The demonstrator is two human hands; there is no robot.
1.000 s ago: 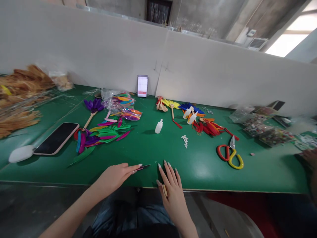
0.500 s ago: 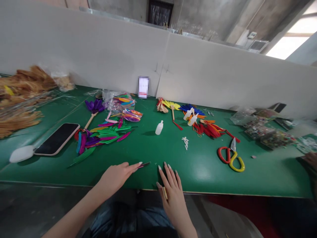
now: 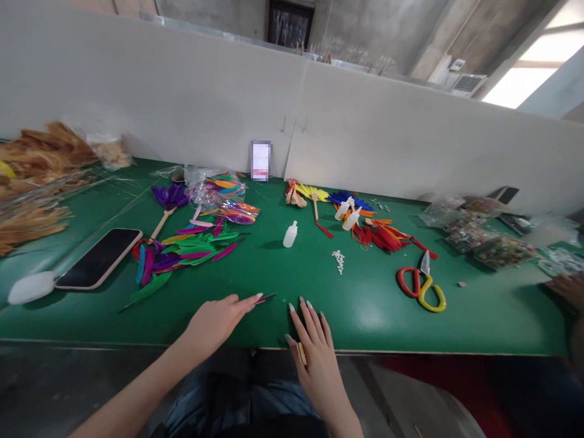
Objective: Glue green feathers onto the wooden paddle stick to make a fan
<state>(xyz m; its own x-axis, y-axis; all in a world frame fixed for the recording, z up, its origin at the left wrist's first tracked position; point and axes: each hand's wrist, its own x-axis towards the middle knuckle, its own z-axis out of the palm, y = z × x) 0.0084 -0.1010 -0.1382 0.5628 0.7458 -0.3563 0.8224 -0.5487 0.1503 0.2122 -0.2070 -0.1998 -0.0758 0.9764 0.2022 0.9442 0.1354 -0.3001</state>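
Green tabletop (image 3: 255, 267) spans our head view, where our left hand (image 3: 216, 322) pinches a slim pointed tool (image 3: 267, 298) between closed fingers near the front edge. Our right hand (image 3: 316, 350) lies open, fingers spread, a small pale piece (image 3: 302, 354) at its thumb; we cannot tell whether it is gripped. A white bottle (image 3: 291, 235) stands beyond, left of white beads (image 3: 338, 261).

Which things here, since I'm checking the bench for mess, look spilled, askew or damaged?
The white pieces lie loose on the green table, outside any container, so they could be a spill, though their cluster may be deliberate. The loose feathers overlap untidily. Nothing looks plainly damaged.
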